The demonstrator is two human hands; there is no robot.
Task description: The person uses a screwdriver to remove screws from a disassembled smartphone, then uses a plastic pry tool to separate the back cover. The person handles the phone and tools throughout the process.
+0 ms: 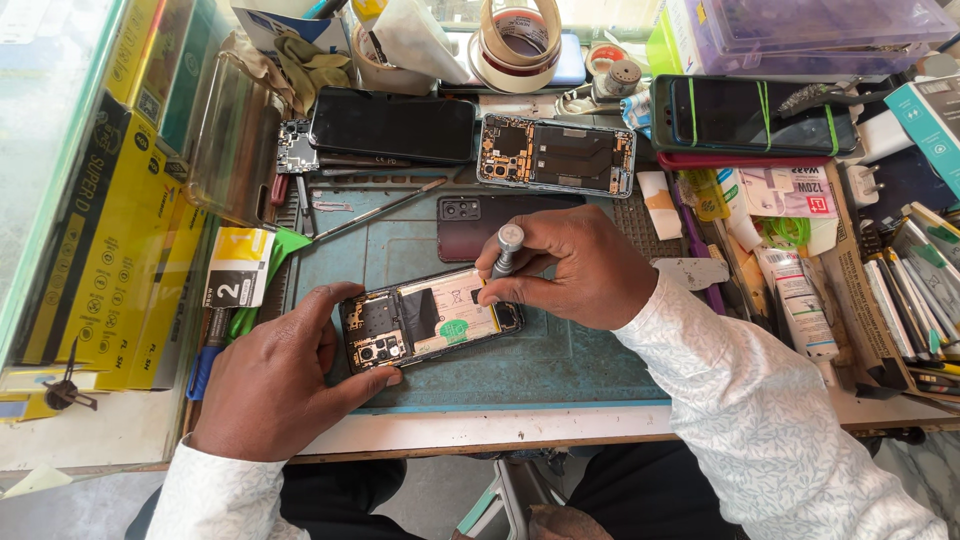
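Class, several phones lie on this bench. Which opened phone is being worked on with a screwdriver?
The opened phone nearest the worker, steadied by the left hand; the right hand holds the screwdriver on it. The other opened phone lies untouched.

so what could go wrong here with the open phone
The screwdriver in the right hand works beside the exposed battery; a slip could gouge it. The left hand steadies only one end of the phone, so it might pivot. A loose screw could vanish among the clutter around the mat.
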